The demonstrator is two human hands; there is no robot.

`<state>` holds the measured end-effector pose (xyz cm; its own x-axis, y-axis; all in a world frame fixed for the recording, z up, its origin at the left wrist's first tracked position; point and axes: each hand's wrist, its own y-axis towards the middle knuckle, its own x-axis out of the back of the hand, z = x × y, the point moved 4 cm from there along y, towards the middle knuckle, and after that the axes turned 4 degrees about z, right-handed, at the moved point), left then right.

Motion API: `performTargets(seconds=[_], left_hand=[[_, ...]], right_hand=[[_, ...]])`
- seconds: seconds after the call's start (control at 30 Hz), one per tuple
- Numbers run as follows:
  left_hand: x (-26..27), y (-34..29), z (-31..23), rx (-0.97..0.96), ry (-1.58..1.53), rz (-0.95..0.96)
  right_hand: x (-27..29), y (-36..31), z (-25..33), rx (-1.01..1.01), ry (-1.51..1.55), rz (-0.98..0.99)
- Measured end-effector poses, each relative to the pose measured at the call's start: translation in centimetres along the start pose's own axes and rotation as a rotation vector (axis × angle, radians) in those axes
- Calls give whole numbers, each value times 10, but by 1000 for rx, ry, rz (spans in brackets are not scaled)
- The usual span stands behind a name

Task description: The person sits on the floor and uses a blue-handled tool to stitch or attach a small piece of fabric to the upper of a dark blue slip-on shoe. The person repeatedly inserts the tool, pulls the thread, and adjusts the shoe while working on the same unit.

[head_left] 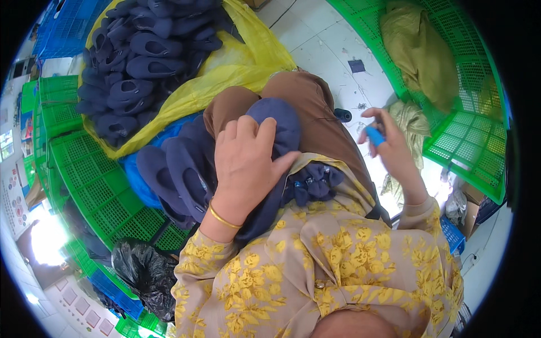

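Observation:
Across my lap lies a navy felt-like slipper point(282, 121), its rounded end showing beyond my fingers. My left hand point(245, 158) grips it from above, with the thumb stretched to the right and a yellow bangle at the wrist. Off to the right, my right hand point(389, 143) is raised beside my knee, its fingers curled and a blue wrap round one digit. Something dark shows between those fingers, too small to name. A bunch of small navy fabric pieces with shiny bits point(315, 181) rests on my lap, right of my left hand. More navy slippers point(189, 169) lean together left of it.
A yellow plastic sheet point(248, 62) holds a big heap of navy slippers point(149, 56) at the far left. Green crates point(101, 186) stand left; another green crate point(468, 141) with olive cloth is right. A black plastic bag point(143, 270) lies near left. A small dark cylinder point(342, 115) is by my knee.

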<state>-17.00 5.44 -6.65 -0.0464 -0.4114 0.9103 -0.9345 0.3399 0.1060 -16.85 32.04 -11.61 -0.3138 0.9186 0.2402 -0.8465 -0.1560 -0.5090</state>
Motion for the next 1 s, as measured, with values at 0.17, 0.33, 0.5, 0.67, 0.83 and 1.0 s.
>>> performTargets(seconds=[0.17, 0.33, 0.5, 0.67, 0.83, 1.0], left_hand=[[-14, -13, 24, 208, -271, -54], [-22, -32, 48, 576, -912, 19], [-23, -36, 45, 646, -1190, 14], [-23, -36, 46, 623, -1199, 19], [-24, -36, 45, 626, -1221, 15], [-27, -37, 47, 612, -1241, 21]], right_hand=[[-65, 4, 32, 269, 23, 164], [-100, 14, 58, 182, -4, 322], [-108, 17, 64, 179, -84, 370], [-106, 16, 66, 226, -75, 334], [-106, 18, 69, 236, -148, 346], [-110, 23, 58, 240, -182, 391]])
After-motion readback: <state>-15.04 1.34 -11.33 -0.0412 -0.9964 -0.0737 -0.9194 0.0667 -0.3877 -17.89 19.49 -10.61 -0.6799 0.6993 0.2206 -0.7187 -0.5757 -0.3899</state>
